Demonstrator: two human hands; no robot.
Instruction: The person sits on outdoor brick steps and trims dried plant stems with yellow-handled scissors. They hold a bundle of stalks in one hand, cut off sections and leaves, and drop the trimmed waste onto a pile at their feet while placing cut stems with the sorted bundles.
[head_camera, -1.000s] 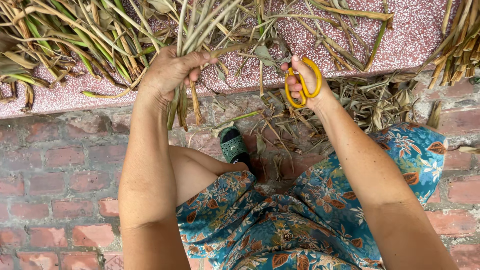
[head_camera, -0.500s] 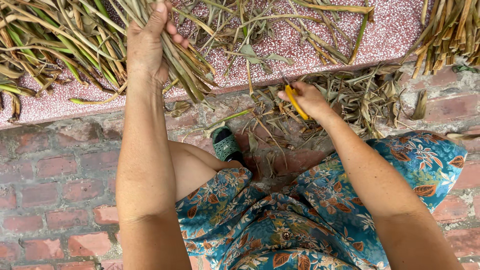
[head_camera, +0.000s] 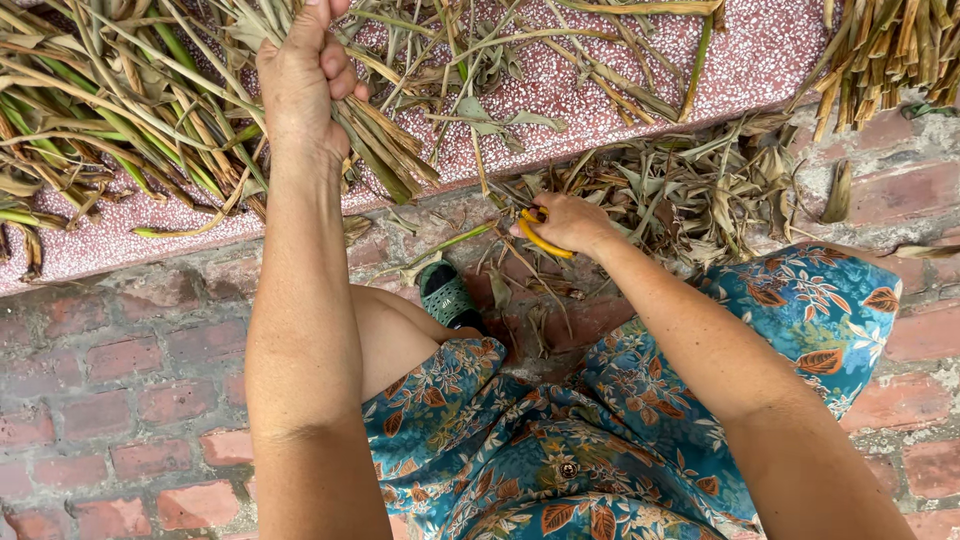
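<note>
View: head camera, looking down at both hands, the lap and the ground.
Left hand: left hand (head_camera: 305, 75) is closed in a fist around a bundle of stalks (head_camera: 385, 150), gripping it at the upper part.
Bundle position: the bundle of stalks hangs out of the fist toward the lower right, over the edge of the speckled pink ledge (head_camera: 620, 90).
Bundle long axis: diagonal, from the fist at upper left to the cut ends at lower right; the ends fan out slightly.
Right hand: right hand (head_camera: 570, 222) is closed on yellow-handled scissors (head_camera: 540, 238); only the handle loops show, and the blades are hidden, so whether they are open cannot be told.
Key relation: the free ends of the bundle lie to the left of and above the right hand, apart from it, with a strip of ledge edge between them.
Nearer hand: the left hand already holds the bundle; the right hand is the free one nearest its lower ends.
Left of the fist: a heap of green and dry stalks (head_camera: 110, 120) lies across the ledge, touching the left hand's side.
Behind the right hand: a pile of dry leaf trimmings (head_camera: 690, 190) lies against the foot of the ledge, just beside the knuckles.
Ground: brick paving (head_camera: 120, 390) carries a green sandal (head_camera: 447, 293) between the two forearms.
Lap: a blue floral garment (head_camera: 620, 420) covers the knees below both arms.
</note>
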